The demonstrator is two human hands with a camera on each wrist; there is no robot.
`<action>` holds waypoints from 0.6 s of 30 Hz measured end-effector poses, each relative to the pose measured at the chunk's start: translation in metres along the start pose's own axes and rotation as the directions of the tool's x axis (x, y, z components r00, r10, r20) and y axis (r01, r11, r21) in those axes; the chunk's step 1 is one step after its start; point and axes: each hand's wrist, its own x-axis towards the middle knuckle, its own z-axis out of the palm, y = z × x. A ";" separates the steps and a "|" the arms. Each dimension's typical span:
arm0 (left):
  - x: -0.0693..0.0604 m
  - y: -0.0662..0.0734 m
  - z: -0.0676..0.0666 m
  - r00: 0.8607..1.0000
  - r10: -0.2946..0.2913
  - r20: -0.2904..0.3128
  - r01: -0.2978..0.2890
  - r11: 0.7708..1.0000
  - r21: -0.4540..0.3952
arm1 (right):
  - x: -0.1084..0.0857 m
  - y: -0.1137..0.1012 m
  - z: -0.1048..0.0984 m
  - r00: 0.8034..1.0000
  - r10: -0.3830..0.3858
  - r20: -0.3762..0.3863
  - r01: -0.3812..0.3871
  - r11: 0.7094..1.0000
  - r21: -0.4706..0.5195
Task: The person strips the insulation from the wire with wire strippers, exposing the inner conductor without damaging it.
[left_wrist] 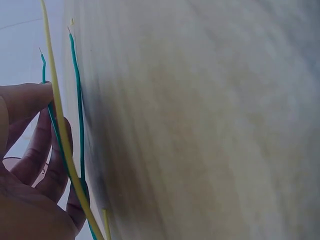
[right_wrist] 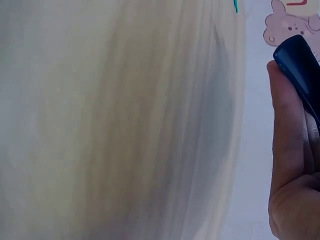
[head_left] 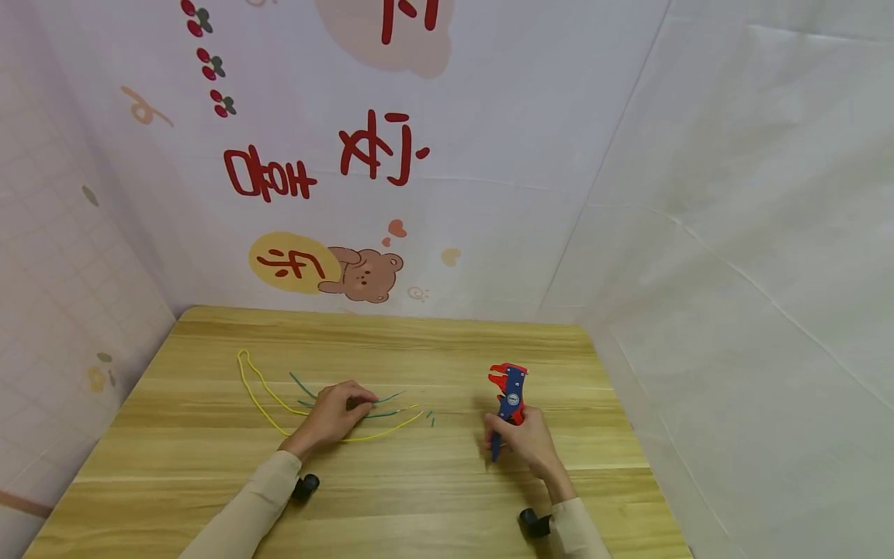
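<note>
Between thumb and fingers, my left hand (head_left: 334, 419) pinches a green wire (left_wrist: 44, 67) whose thin bare end sticks up past the thumb. A second green wire (left_wrist: 78, 95), also with a bare tip, runs close beside the fingers. Across the hand in the left wrist view passes a yellow wire (left_wrist: 56, 95); its long loop (head_left: 253, 394) lies on the table to the left. My right hand (head_left: 527, 444) grips a red and blue wire stripper (head_left: 513, 392), jaws pointing away from me. Only the stripper's dark handle end (right_wrist: 297, 62) shows in the right wrist view.
Small green insulation scraps (head_left: 432, 422) lie on the wooden table (head_left: 419, 497) between the hands. A printed white cloth (head_left: 489, 233) rises behind the table, with plain pale cloth (head_left: 740, 272) on the right.
</note>
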 end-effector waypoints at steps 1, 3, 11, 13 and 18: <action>0.000 0.000 0.000 1.000 -0.001 -0.001 0.001 1.000 0.004 | 0.001 0.000 -0.002 1.000 -0.003 -0.002 0.003 1.000 -0.012; 0.000 -0.001 0.000 1.000 -0.003 -0.002 0.003 1.000 0.014 | 0.004 0.000 -0.005 1.000 -0.013 -0.002 0.013 1.000 -0.025; 0.000 -0.003 0.001 1.000 -0.020 0.005 0.020 1.000 0.007 | 0.017 -0.001 -0.018 1.000 -0.024 0.000 0.024 0.999 -0.039; 0.000 -0.003 0.002 1.000 -0.023 0.009 0.023 1.000 0.003 | 0.020 -0.001 -0.021 1.000 -0.025 -0.006 0.024 0.999 -0.048; 0.001 -0.002 0.002 1.000 -0.026 0.007 0.026 1.000 0.003 | 0.028 0.002 -0.029 0.999 -0.041 -0.033 0.039 0.996 -0.083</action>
